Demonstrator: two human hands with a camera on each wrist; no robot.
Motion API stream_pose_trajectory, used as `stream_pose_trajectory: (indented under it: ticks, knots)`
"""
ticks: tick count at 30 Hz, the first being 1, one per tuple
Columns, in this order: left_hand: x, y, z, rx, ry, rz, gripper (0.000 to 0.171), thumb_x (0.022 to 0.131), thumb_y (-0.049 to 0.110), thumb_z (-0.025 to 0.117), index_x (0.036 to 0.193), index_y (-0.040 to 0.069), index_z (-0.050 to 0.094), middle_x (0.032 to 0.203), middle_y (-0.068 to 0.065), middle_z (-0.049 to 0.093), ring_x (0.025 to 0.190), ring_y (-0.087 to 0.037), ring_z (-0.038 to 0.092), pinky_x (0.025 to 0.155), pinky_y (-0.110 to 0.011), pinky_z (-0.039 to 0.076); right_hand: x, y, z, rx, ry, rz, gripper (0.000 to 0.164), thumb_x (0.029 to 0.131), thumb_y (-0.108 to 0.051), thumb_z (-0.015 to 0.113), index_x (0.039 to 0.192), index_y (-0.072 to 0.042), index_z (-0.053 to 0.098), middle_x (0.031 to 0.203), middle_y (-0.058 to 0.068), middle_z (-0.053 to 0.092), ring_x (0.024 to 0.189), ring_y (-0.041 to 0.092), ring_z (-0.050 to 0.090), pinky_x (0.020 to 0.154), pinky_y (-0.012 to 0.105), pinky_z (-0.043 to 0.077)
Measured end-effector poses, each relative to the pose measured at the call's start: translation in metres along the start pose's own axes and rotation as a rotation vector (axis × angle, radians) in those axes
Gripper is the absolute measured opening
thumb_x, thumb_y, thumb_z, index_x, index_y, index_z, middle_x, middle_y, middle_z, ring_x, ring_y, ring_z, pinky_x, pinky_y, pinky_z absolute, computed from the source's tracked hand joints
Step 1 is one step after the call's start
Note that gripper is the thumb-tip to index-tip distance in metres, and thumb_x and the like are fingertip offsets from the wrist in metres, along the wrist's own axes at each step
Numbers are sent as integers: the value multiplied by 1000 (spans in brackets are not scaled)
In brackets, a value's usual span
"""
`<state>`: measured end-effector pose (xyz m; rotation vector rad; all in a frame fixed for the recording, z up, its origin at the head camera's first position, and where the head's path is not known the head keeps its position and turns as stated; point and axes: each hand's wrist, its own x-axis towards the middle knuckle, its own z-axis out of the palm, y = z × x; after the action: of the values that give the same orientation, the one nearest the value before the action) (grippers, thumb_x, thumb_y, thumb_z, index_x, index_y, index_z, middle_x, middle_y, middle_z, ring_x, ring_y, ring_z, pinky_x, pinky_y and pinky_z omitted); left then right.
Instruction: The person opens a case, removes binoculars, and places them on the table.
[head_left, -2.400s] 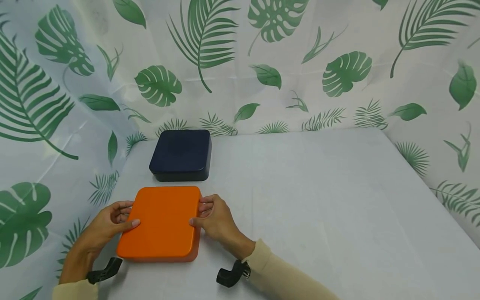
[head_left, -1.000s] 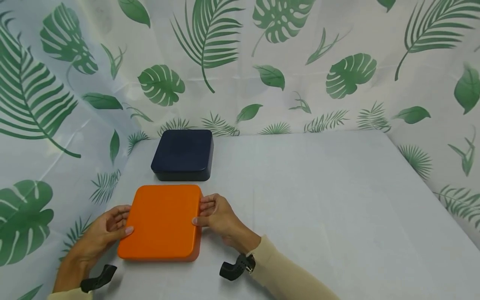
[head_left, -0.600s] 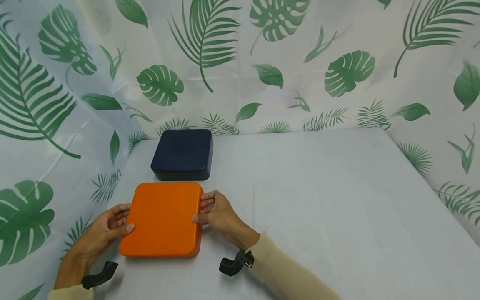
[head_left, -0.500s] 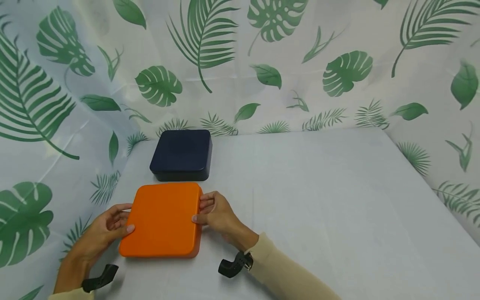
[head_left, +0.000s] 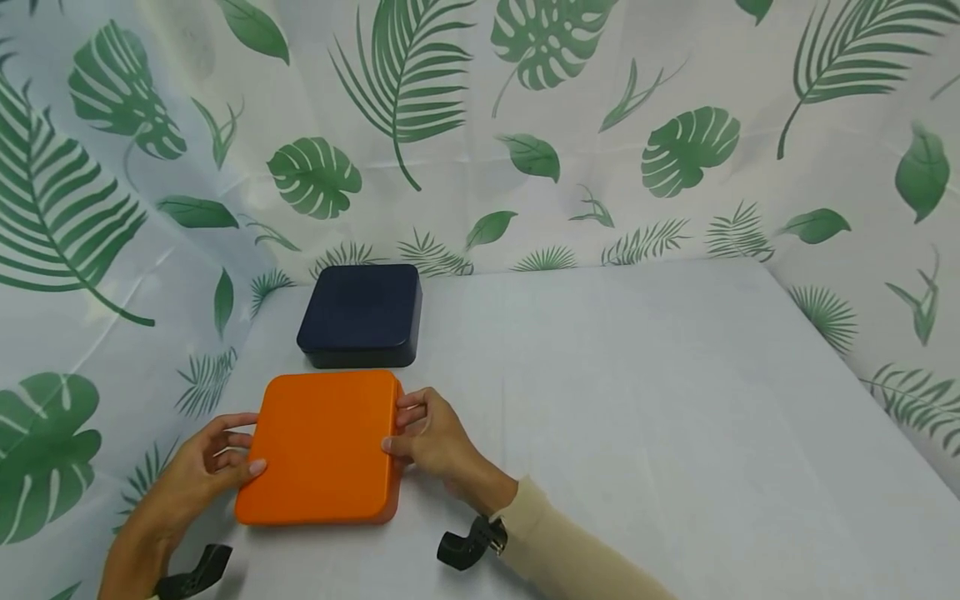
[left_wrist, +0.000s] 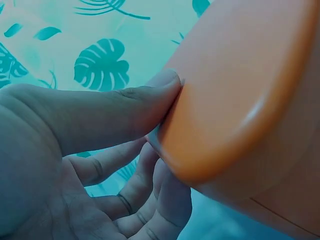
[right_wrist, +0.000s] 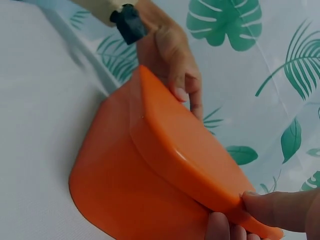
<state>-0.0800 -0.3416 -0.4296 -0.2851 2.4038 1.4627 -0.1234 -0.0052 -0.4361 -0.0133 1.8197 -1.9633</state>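
A square orange box with rounded corners sits on the white table in front of me; its lid [head_left: 318, 450] faces up. My left hand [head_left: 197, 471] holds the lid's left edge, thumb on the top near the rim and fingers curled against the side. On the right edge, my right hand [head_left: 438, 442] pinches the lid with thumb above and fingertips below its lip. In the right wrist view a seam runs between the lid and the box body [right_wrist: 110, 165], darkest near those fingertips. The inside of the box is hidden.
Behind the orange box stands a dark navy box [head_left: 363, 312] of similar shape, shut, near the back wall. White cloth walls [head_left: 570, 192] with green leaf prints rise at the left, back and right of the white table [head_left: 637, 400].
My left thumb has drawn back from the lid's top toward its left edge, and the left hand has shifted slightly left. The right hand keeps its hold; the box stays about where it was.
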Motion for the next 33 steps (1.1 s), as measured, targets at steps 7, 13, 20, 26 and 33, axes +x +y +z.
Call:
stream_pose_trajectory:
  ticks: [7,13,20,26,33]
  knots:
    - [-5,4,1,13,15,-14,82,98,25,80,162,10,31,132,-13,55,96,-19,63,81,-32,60,-5,-3,0,9,-12,-7,52,87,4,82,130,-9,55,116,14,59,82,22,68,69,32,65]
    - [-10,8,0,2,47,7,79,99,25,78,161,12,31,127,-5,55,94,-17,63,81,-30,61,-9,-7,-1,-10,-23,-47,52,88,2,82,132,-10,55,116,14,60,80,21,68,67,33,64]
    - [-15,17,7,33,76,13,83,98,30,80,162,12,31,132,-10,55,95,-16,63,79,-29,61,-15,-10,-7,-26,2,-60,53,87,2,83,131,-10,57,116,13,61,83,22,70,71,36,66]
    - [-19,27,17,18,71,45,79,98,28,79,161,13,34,128,-8,54,93,-16,63,76,-30,61,-22,-15,-18,-9,2,-68,53,88,2,82,133,-9,58,117,14,61,85,22,74,74,39,66]
    - [-19,39,32,-46,45,80,80,96,23,82,159,12,35,126,-8,52,92,-17,61,78,-26,58,-32,-19,-36,-20,0,-83,52,90,-1,81,135,-8,57,119,16,60,88,22,75,75,39,67]
